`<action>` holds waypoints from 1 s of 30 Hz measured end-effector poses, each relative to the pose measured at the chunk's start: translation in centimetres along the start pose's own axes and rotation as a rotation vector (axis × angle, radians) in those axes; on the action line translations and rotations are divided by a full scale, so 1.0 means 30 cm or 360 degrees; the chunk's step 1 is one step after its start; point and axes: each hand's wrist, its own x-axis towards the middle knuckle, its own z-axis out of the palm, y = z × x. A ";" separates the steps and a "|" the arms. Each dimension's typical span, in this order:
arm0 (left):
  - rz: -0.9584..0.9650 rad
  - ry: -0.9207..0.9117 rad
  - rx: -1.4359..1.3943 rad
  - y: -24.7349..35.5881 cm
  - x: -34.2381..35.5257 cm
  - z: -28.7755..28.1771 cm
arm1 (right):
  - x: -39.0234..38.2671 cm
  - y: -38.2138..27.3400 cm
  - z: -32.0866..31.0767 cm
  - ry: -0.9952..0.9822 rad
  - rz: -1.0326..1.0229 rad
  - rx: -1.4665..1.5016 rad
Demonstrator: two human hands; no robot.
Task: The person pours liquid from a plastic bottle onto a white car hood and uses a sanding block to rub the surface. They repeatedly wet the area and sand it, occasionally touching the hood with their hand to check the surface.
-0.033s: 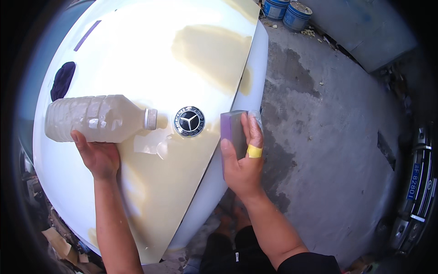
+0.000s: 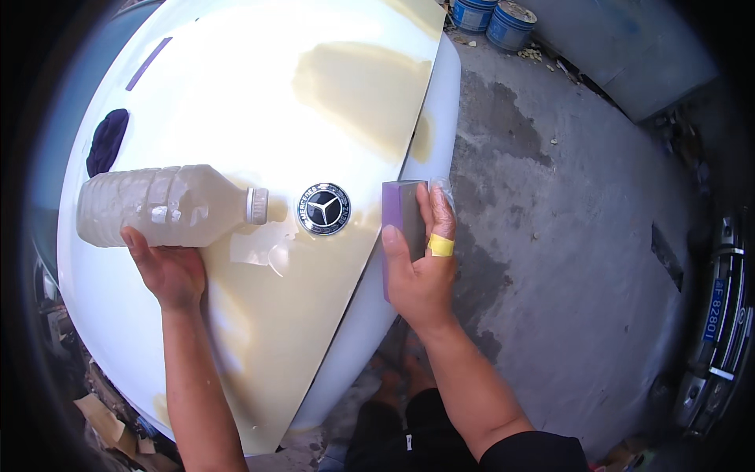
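A large plastic bottle [image 2: 149, 200] of cloudy liquid lies sideways in my left hand [image 2: 169, 271], whose fingers grip it from beneath over a white car panel [image 2: 236, 94] with yellowish patches. My right hand [image 2: 421, 275] is closed on a grey-and-purple block [image 2: 391, 204] at the panel's right edge; a yellow band circles one finger and clear plastic shows at the fingertips. Between the hands sits a round black-and-silver emblem [image 2: 322, 208]. A dark cloth [image 2: 108, 141] and a thin purple strip [image 2: 148, 63] lie at the upper left.
Two blue buckets [image 2: 507, 27] stand at the back right by a grey wall. Wet-patched concrete floor [image 2: 566, 236] runs beside the panel. A detached bumper [image 2: 723, 307] with a plate is at the far right, cardboard scraps [image 2: 106, 425] at the lower left.
My right hand and the block have shifted slightly upward along the panel edge. My left hand and the bottle show little movement.
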 end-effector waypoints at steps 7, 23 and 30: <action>-0.0022 0.0082 0.0009 0.008 -0.006 0.019 | -0.143 -0.032 0.021 0.0018 0.0019 0.0212; -0.0040 -0.0020 0.0039 -0.004 0.003 0.016 | 0.084 0.004 0.006 0.0060 -0.0218 -0.0247; -0.0191 -0.0100 -0.0003 0.023 0.041 -0.020 | -0.314 -0.137 0.060 -0.0152 -0.0346 -0.0355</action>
